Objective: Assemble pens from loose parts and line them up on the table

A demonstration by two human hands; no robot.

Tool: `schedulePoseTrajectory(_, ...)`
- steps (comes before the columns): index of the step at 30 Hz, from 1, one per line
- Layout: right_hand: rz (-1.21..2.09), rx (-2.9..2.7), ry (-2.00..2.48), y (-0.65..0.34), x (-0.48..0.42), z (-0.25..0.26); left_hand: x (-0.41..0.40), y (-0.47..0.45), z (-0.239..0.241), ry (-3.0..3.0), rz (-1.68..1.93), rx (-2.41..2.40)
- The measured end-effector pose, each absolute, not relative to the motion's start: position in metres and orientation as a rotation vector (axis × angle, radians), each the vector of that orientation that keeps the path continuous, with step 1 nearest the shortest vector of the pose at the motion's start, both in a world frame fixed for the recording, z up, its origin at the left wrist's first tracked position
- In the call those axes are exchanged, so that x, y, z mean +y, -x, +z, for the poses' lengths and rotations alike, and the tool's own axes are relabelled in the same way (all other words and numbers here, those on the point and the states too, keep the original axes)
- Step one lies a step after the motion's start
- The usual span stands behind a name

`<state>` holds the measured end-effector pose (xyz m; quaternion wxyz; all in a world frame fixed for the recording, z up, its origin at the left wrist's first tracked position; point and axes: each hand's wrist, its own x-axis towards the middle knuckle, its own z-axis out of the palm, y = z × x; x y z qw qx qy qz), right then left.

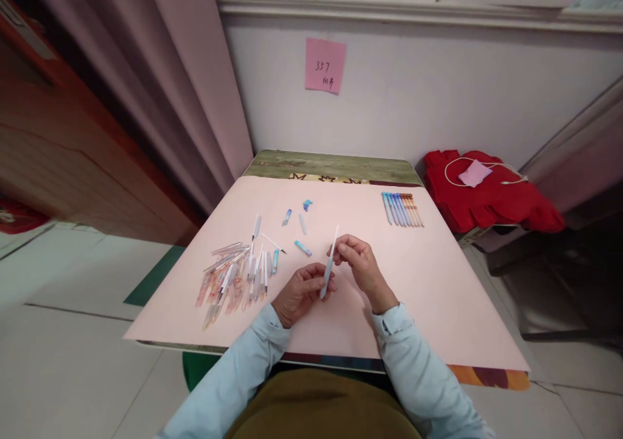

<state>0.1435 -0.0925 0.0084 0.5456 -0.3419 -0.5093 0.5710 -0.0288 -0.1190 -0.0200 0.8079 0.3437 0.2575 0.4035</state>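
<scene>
My left hand [305, 291] is closed around a grey-blue pen barrel [327, 279], held tilted above the table. A thin white refill [336, 234] sticks up out of the barrel's upper end. The fingers of my right hand [357, 261] are pinched at the refill, just above the barrel. Beyond my hands lie a blue pen piece [302, 248], a pale grey barrel piece [302, 224], another blue piece [287, 216] and a small blue figure [307, 205].
Left of my hands, loose refills and clear pen parts [231, 280] are heaped on the pink table cover [428, 296]. A row of blue and brown pens [403, 210] lies at the far right. Red cloth [491, 196] with a white cord sits beside the table. A pink note [325, 66] hangs on the wall.
</scene>
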Motion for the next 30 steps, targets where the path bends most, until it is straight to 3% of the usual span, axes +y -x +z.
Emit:
schedulePoseTrajectory(17,1.333,-1.075,0.981,-0.140,-0.093,-0.005,-0.116,0.027,-0.019,-0.540,1.151,0.663)
schedulePoseTrajectory(27,1.216,-1.360,1.132,-0.134,-0.097,-0.008,-0.118,0.024,-0.016,-0.522,1.196,0.656)
schedulePoseTrajectory(30,1.310,-1.385,1.134,-0.134,-0.099,-0.014,-0.120,0.023,-0.016,-0.567,1.209,0.648)
